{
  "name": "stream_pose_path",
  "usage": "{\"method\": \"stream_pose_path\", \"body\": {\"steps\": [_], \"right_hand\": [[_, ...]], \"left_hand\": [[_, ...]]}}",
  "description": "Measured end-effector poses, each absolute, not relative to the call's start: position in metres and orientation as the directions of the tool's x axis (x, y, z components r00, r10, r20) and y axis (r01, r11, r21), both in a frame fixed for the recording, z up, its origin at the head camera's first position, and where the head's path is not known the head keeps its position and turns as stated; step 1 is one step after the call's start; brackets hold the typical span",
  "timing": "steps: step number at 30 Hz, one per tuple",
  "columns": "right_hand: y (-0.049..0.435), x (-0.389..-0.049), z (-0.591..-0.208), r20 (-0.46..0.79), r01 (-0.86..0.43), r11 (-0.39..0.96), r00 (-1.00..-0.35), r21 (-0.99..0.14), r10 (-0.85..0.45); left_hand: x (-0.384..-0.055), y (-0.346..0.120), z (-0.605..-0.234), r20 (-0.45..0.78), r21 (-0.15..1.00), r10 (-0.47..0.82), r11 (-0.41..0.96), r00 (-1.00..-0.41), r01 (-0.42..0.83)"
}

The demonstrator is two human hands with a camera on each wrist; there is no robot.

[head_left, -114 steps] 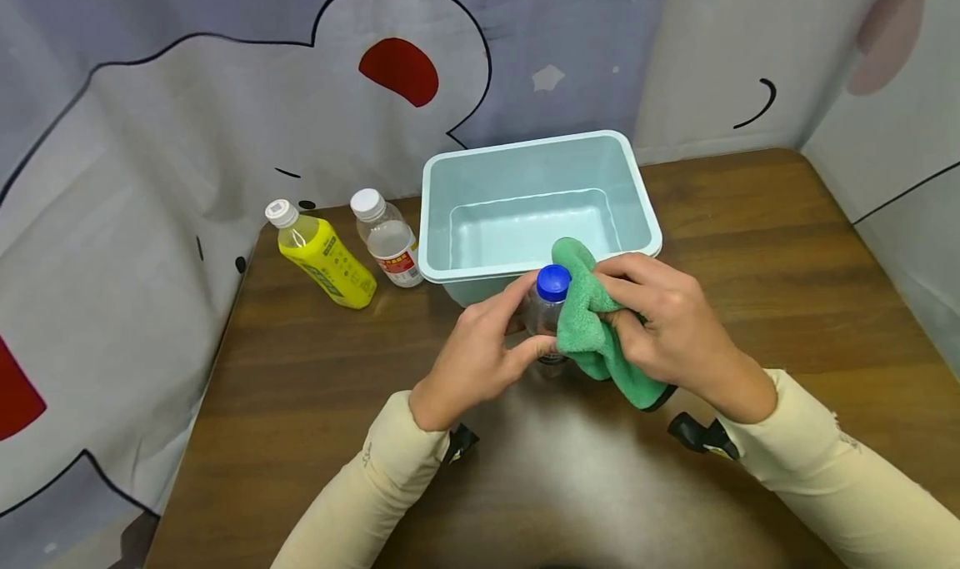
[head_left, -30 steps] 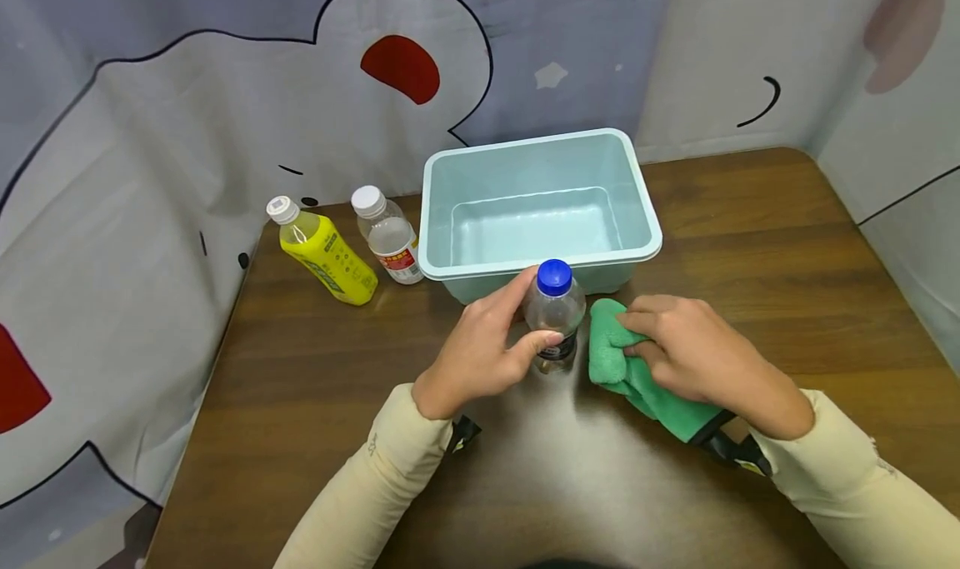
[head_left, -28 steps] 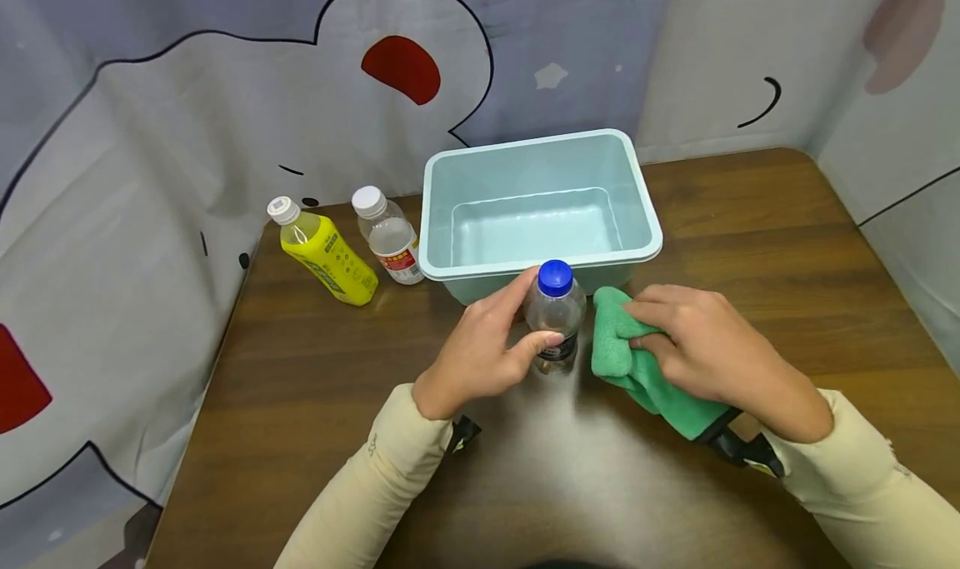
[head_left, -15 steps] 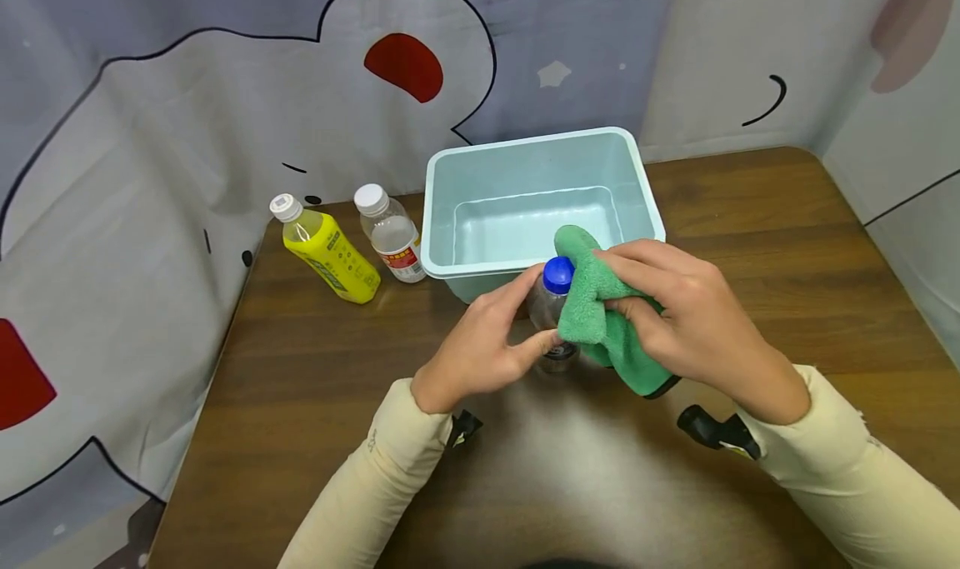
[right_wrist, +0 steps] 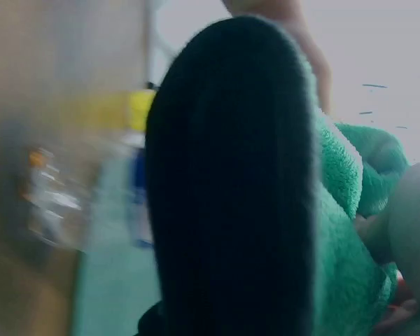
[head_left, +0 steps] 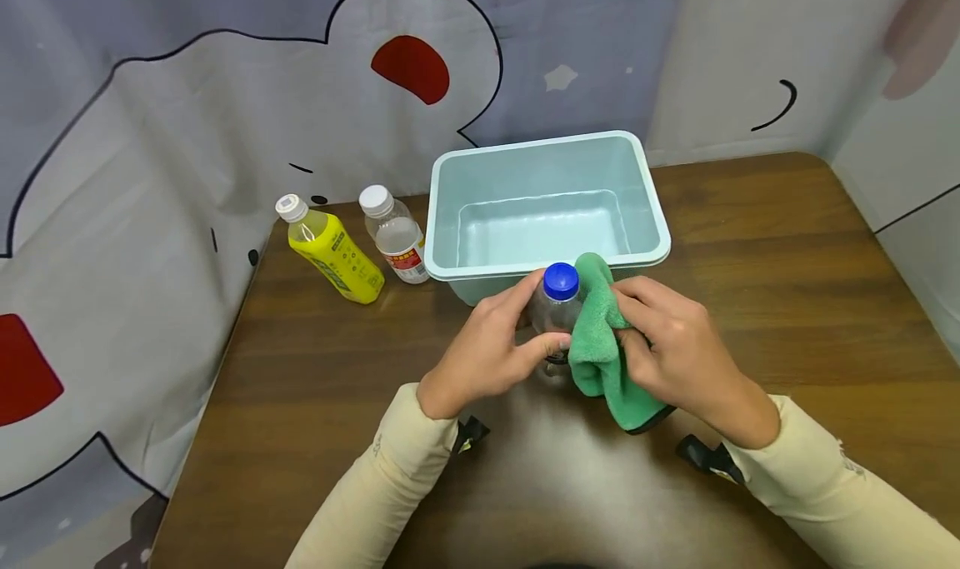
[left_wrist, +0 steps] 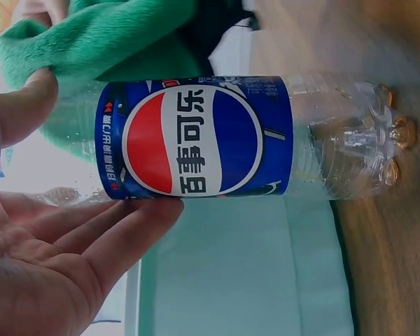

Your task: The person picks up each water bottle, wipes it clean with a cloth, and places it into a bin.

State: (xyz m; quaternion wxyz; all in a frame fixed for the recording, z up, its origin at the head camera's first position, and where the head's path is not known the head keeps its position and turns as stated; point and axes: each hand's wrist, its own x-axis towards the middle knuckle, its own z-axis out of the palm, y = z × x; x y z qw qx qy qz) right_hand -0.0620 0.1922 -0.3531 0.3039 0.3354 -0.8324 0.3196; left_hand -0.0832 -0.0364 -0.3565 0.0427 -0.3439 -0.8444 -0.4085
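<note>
A clear plastic cola bottle (head_left: pixel 551 312) with a blue cap stands upright on the table; its blue Pepsi label (left_wrist: pixel 196 140) faces the left wrist view. My left hand (head_left: pixel 483 352) holds the bottle from the left, thumb in front and fingers behind. Bunched in my right hand (head_left: pixel 678 348) is a green cloth (head_left: pixel 596 348) with a dark edge. The cloth lies against the right side of the bottle, just below the cap, and hides part of it. In the right wrist view, a dark flap of the cloth (right_wrist: pixel 231 175) covers much of the scene.
Behind the bottle stands a pale blue-green plastic bin (head_left: pixel 438 211) with nothing inside. Left of it are a clear bottle (head_left: pixel 397 237) with a white cap and a yellow-wrapped bottle (head_left: pixel 341 261). A printed curtain (head_left: pixel 225 119) borders the wooden table (head_left: pixel 315 411).
The right hand took the cloth from beside the bottle up against its upper side, then drew it lower. My left hand keeps its hold; the bottle stays in place.
</note>
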Motion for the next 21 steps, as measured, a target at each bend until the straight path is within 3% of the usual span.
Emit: {"method": "stream_pose_path", "body": {"steps": [4,8,15,21], "right_hand": [[0.19,-0.059,-0.379,0.73,-0.742,0.583,-0.592,-0.33,-0.341],[0.189,-0.056,-0.401,0.684,-0.713,0.608,-0.637,-0.349,-0.354],[0.191,-0.056,-0.428,0.622,-0.69,0.651,-0.669,-0.317,-0.406],[0.191,-0.056,-0.437,0.448,-0.652,0.724,-0.73,-0.227,-0.516]], "left_hand": [[-0.084,-0.035,-0.359,0.353,0.69,0.533,0.407,-0.769,0.599],[-0.085,-0.034,-0.359,0.359,0.708,0.533,0.38,-0.767,0.595],[-0.083,-0.033,-0.358,0.343,0.697,0.525,0.413,-0.779,0.586],[-0.082,-0.034,-0.358,0.289,0.74,0.519,0.411,-0.804,0.532]]}}
